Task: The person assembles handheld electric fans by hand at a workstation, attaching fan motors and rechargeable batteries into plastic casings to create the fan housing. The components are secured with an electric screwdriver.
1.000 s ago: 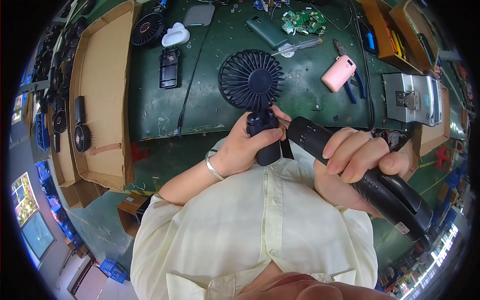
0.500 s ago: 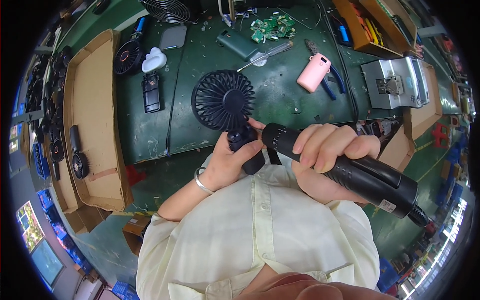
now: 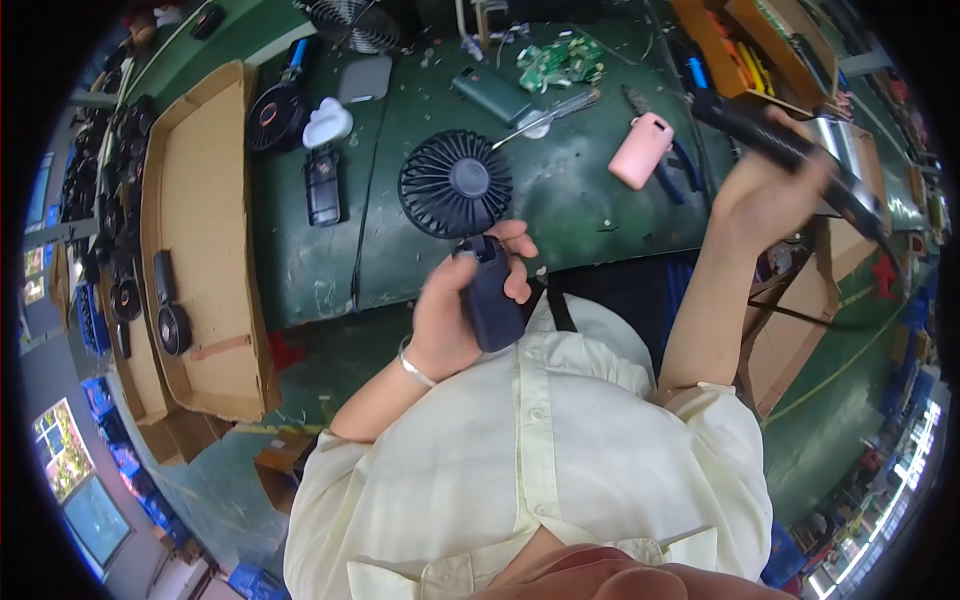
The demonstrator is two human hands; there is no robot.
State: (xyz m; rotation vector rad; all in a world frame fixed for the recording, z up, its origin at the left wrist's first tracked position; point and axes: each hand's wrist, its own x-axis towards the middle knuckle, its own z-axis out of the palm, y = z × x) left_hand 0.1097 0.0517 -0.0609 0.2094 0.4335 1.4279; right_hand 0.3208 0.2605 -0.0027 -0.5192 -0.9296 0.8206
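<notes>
A black handheld fan (image 3: 492,305) rests in my left hand (image 3: 446,312), the fingers wrapped round its handle. Its round slatted head points away from me, over the near part of the green bench. Off to the right, my right hand (image 3: 768,192), blurred by motion, grips a black electric screwdriver (image 3: 748,130). The screwdriver's thin tip end points to the upper left, and a cord trails from its other end. Under the screwdriver's rear part, a silver metal box (image 3: 838,140) is partly covered.
On the bench (image 3: 560,215) lie a pink device (image 3: 641,152), blue-handled pliers (image 3: 680,175), a dark green case (image 3: 492,93), circuit boards (image 3: 560,65) and another black fan (image 3: 277,117). A cardboard tray (image 3: 205,180) stands at the left. Tools fill an orange-brown box (image 3: 715,50) at the back right.
My right hand has carried the electric screwdriver away from the fan, up and to the right. The fan has turned in my left hand, its handle now facing up.
</notes>
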